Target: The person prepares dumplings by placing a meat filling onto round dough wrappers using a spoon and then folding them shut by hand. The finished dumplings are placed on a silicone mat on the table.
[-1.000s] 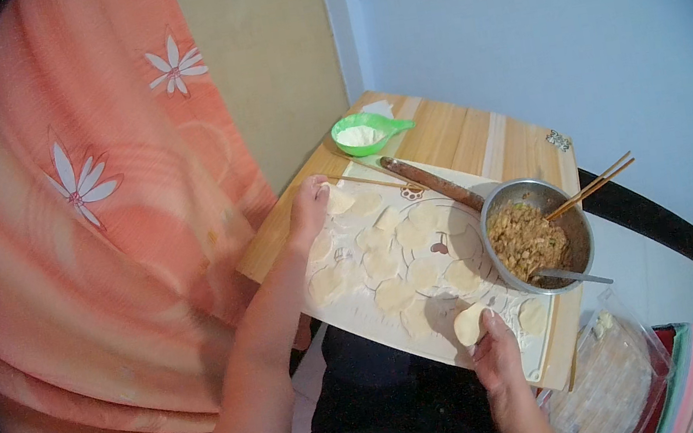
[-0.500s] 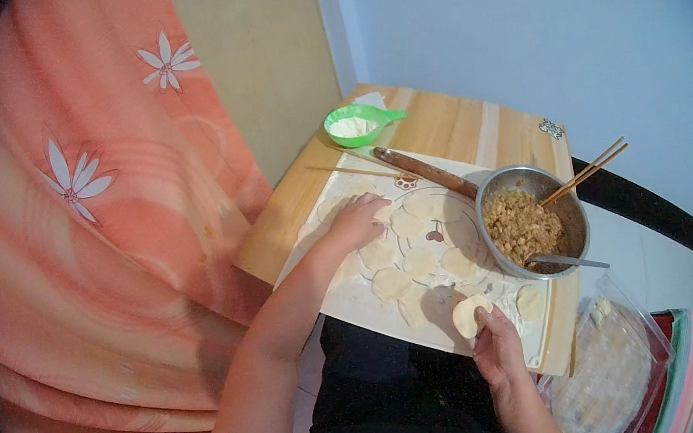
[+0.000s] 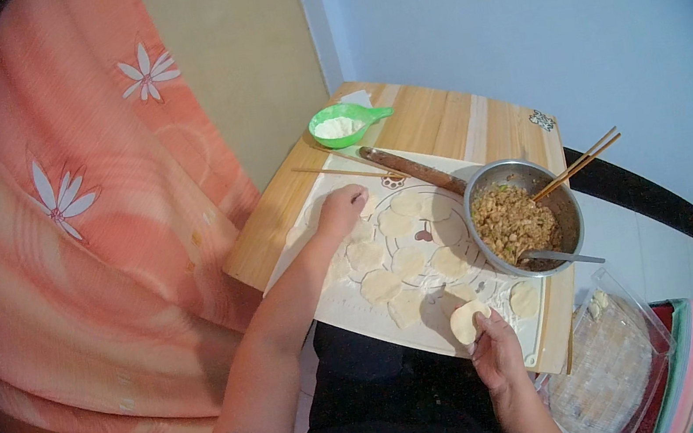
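In my right hand (image 3: 499, 353) a round dough wrapper (image 3: 468, 323) is pinched between thumb and fingers, just over the mat's near edge. My left hand (image 3: 343, 208) is closed, knuckles up, above the far left part of the white mat (image 3: 333, 307); whatever its fingers hold, if anything, is hidden. Several flat dough wrappers (image 3: 381, 285) lie spread and partly overlapping on the floured mat between my hands. One more wrapper (image 3: 522, 301) rests alone to the right of my right hand.
A steel bowl (image 3: 577, 233) of minced filling (image 3: 511, 220) stands at the mat's right, with chopsticks (image 3: 578, 164) and a spoon (image 3: 565, 257) inside. Behind are a rolling pin (image 3: 413, 170) and a green scoop of flour (image 3: 368, 114). A clear plastic box (image 3: 598, 367) sits below right.
My left hand has lifted slightly off the wrappers and curled its fingers more. My right hand keeps its wrapper in nearly the same place. The whole view has shifted a little.
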Tool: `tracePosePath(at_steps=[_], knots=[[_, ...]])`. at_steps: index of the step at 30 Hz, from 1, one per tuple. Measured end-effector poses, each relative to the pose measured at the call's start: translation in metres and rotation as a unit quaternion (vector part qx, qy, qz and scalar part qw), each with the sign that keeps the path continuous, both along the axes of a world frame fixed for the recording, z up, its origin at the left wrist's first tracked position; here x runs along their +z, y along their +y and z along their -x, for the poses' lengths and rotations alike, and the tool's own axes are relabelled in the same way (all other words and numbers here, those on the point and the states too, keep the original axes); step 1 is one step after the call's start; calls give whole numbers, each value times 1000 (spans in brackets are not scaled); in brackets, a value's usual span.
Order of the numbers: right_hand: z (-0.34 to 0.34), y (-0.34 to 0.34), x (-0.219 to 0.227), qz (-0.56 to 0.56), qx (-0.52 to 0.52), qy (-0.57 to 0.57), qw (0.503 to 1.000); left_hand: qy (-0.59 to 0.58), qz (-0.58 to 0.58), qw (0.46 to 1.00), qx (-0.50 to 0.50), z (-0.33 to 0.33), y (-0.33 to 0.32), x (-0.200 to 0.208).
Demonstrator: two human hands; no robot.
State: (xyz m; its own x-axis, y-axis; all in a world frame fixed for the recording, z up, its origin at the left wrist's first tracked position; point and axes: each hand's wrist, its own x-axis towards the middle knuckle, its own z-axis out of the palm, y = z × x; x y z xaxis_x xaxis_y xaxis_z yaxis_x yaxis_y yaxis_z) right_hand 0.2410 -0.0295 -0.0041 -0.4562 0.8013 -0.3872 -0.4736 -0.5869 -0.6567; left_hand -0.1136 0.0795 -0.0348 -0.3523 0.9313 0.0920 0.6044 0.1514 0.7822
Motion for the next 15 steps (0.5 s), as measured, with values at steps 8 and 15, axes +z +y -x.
tracePosePath(at_steps=[8,15], knots=[[0,3,1,1,-2,3,1000,-464,7,885,28,-11,1,17],[-4,3,2,12,-5,11,1000,-355,7,934,-18,-7,6,16]])
